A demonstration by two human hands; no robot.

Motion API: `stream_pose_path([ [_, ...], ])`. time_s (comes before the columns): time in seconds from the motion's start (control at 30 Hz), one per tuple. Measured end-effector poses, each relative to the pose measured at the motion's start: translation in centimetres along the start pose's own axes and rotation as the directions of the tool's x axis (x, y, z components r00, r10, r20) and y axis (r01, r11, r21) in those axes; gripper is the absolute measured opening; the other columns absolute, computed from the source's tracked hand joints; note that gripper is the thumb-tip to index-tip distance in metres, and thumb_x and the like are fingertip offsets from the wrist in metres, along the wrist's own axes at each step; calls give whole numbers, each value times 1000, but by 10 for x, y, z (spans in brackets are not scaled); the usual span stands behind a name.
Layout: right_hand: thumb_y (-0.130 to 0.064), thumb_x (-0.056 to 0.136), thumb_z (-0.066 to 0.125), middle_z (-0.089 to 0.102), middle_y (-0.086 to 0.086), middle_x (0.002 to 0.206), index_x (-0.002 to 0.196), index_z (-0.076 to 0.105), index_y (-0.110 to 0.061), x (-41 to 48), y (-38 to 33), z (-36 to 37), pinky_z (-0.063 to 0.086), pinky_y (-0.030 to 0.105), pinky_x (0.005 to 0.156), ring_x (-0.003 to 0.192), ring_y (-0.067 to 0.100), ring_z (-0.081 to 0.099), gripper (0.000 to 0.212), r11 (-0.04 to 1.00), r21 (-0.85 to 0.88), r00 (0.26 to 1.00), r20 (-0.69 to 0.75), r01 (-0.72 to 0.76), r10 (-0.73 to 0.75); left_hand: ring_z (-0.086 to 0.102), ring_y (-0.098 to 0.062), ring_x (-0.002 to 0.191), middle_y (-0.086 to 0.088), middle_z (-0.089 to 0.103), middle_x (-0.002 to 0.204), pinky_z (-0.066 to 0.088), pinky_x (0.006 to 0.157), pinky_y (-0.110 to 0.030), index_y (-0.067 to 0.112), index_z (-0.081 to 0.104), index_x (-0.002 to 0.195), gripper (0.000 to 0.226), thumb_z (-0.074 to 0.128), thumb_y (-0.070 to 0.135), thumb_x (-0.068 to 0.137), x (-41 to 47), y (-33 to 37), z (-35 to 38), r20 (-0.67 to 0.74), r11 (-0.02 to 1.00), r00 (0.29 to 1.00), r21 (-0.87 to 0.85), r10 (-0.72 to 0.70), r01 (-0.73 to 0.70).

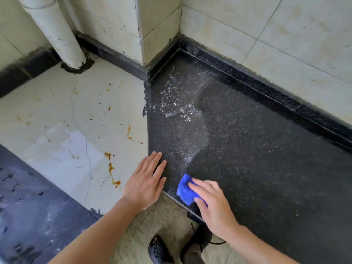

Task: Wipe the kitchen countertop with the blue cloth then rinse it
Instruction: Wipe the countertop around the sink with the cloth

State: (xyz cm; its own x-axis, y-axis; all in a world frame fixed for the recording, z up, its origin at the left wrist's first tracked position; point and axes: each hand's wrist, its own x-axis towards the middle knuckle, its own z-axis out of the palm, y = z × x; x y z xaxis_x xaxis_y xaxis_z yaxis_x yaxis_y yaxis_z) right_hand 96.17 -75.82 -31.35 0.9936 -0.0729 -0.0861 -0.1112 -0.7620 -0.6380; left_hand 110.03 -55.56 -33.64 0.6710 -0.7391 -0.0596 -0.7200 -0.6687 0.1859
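The right hand (213, 202) presses flat on the blue cloth (185, 189) at the counter (266, 168) front edge, with the wet patch (181, 115) beyond the cloth toward the wall; the open left hand (146, 180) rests beside it, holding nothing.

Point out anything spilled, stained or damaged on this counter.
Orange-brown splatters streak the pale countertop, beside the left hand. A thin crack runs through that slab. Wet patch on the dark countertop.

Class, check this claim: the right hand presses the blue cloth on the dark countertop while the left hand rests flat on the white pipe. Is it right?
Not quite. In the head view the left hand rests flat on the countertop edge, not the white pipe. The right hand does press the blue cloth.
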Motion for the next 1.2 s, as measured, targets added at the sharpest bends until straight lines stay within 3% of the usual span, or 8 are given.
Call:
stream_pose_path([
  [0.13,-2,83,61,64,-15,113,116,67,-21,64,19,-58,35,7,93,107,8,57,39,986,107,986,-89,-131,141,33,-32,141,-17,42,149,22,114,-43,8,52,137,55,29,40,99,0,0,2,-4,1000,1000,18,5,-5],
  [0.3,-12,92,49,53,9,133,127,53,-11,168,65,-67,41,48,93,119,36,45,35,778,75,651,-501,-624,570,32,-32,142,-17,40,150,21,115,-44,8,50,138,53,33,39,99,0,0,5,-33,1000,999,15,14,-14],
  [0.47,-8,87,55,53,-1,135,128,55,-17,111,10,10,41,40,87,113,25,46,42,955,-231,921,-379,-186,88,35,-33,141,-17,42,148,23,114,-44,7,53,136,52,36,39,98,0,-2,6,-53,1000,998,12,23,-23],
  [0.67,4,79,49,68,-11,111,104,70,-30,65,-15,-41,43,16,91,105,0,57,48,938,309,973,212,-155,91,38,-33,139,-18,45,146,24,113,-42,7,56,133,52,36,38,97,0,-2,3,-60,1000,998,0,28,-28],
  [0.8,9,80,45,64,2,86,96,68,-21,170,23,-97,43,8,57,76,14,57,42,848,410,904,-114,-335,412,32,-32,142,-17,40,150,22,114,-43,9,51,139,53,33,40,99,-1,-2,4,-37,999,999,28,22,-21],
  [0.97,-12,89,45,55,8,128,126,55,-14,244,64,-59,41,44,87,117,37,45,38,834,-40,733,-499,-551,461,29,-32,144,-16,37,152,24,113,-45,9,48,140,52,36,39,100,0,-1,6,-29,1000,999,8,14,-14],
  [1.07,-11,87,50,54,4,134,128,56,-13,199,32,-17,43,44,84,112,33,49,42,956,-253,921,-387,-151,43,28,-31,144,-15,35,153,25,113,-45,9,47,141,52,35,39,100,-1,-1,5,-36,1000,999,-16,10,-11],
  [1.2,-3,86,50,56,-16,128,124,62,-20,141,26,-40,40,25,97,114,10,48,43,993,16,992,55,116,-117,49,-33,129,-13,54,138,34,104,-42,11,63,118,37,44,33,95,10,2,-1,-76,997,997,-73,-28,22],
])
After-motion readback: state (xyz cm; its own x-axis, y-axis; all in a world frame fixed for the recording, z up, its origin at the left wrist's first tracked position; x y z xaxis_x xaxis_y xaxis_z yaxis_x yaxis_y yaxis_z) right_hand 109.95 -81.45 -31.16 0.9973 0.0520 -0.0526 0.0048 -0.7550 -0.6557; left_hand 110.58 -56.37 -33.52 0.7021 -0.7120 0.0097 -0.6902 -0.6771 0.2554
